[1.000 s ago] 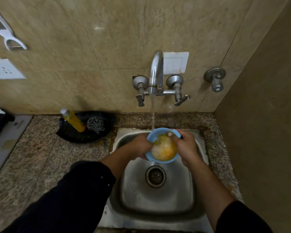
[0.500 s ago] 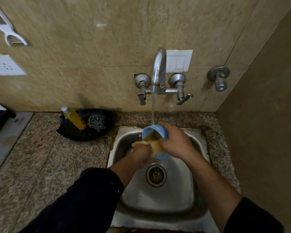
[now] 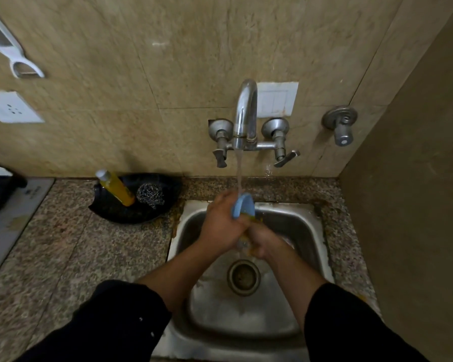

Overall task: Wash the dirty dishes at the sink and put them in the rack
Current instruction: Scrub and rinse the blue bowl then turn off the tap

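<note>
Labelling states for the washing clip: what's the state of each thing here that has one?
blue bowl, tipped on edge over the sink, yellow residue
tap, running onto the blue bowl
left hand, grips the blue bowl
right hand, curled under it, blurred, grip unclear
drain, unplugged
yellow bottle, capped, leaning in the black dish
steel scrubber, lying in the black dish

On the counter (image 3: pixel 63 257) at nine o'clock, a black tray (image 3: pixel 107 214) holds a yellow bottle (image 3: pixel 117 188), a steel scrubber (image 3: pixel 150 195) at its three o'clock. At ten o'clock, a white socket (image 3: pixel 11 107) under what may be a peeler (image 3: pixel 13 53); at two, a wall valve (image 3: pixel 341 125)
</note>
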